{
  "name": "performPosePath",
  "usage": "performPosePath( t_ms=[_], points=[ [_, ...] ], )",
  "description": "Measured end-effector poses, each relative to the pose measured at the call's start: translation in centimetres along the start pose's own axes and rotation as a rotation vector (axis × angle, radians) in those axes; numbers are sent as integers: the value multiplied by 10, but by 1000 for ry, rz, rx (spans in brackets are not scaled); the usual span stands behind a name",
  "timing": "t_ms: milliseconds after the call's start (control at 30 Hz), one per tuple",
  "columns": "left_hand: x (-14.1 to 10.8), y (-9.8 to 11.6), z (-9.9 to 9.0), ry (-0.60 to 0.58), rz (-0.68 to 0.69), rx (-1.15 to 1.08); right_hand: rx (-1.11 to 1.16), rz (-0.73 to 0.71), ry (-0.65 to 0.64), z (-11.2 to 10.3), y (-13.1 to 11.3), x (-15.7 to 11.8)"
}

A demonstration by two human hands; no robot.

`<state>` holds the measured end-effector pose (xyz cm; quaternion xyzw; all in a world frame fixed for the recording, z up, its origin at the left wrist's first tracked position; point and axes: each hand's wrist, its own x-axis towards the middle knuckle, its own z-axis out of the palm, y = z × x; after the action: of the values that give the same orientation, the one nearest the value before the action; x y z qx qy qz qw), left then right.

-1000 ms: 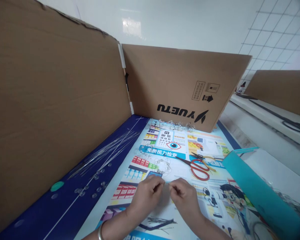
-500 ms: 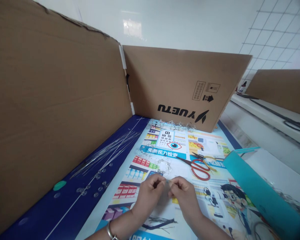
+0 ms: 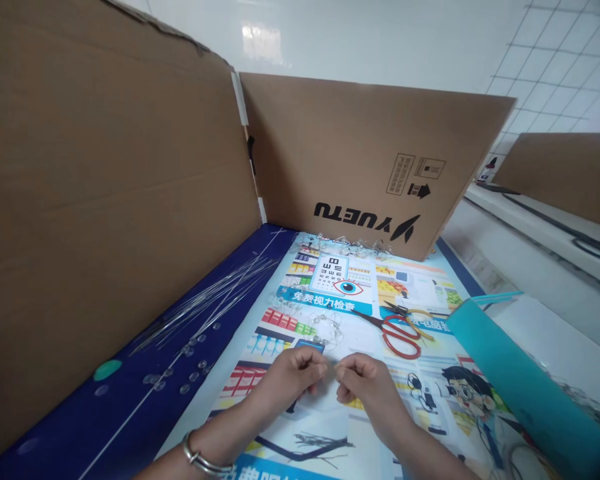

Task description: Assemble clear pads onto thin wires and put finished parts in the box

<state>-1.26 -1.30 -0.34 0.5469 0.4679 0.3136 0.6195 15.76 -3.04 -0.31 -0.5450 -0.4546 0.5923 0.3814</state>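
Over the printed sheet (image 3: 365, 427), my left hand (image 3: 296, 379) and my right hand (image 3: 369, 383) face each other with a narrow gap between them. Each has its thumb and fingertips pinched together. Whatever the fingers hold is too small to make out. Just beyond them lies a loose ring of clear beads and thin wire (image 3: 325, 328). Scissors with red handles (image 3: 401, 345) rest beyond my right hand, beside pliers with yellowish handles (image 3: 420, 321). A silver bangle (image 3: 200, 459) circles my left wrist.
Clear beads (image 3: 185, 389), a green disc (image 3: 107, 370) and a bundle of thin wires (image 3: 215, 297) lie on the blue surface at left. Cardboard panels (image 3: 370, 147) stand behind and left. More beaded wire (image 3: 355, 247) lies along the back; a turquoise box (image 3: 520, 380) is at right.
My hands have drawn slightly apart, the left one shifting a little to the left. Both stay pinched. The camera view has shifted slightly.
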Motion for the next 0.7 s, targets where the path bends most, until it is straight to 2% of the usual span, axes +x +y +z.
performPosePath(
  t_ms=[300, 600, 700],
  points=[
    [-4, 4, 7, 48, 16, 27, 15, -33, 53, 4, 2, -2],
    [-7, -6, 21, 265, 106, 51, 94, -89, 72, 7, 5, -4],
    [-8, -7, 25, 290, 144, 59, 123, -83, 81, 8, 5, -4]
  ],
)
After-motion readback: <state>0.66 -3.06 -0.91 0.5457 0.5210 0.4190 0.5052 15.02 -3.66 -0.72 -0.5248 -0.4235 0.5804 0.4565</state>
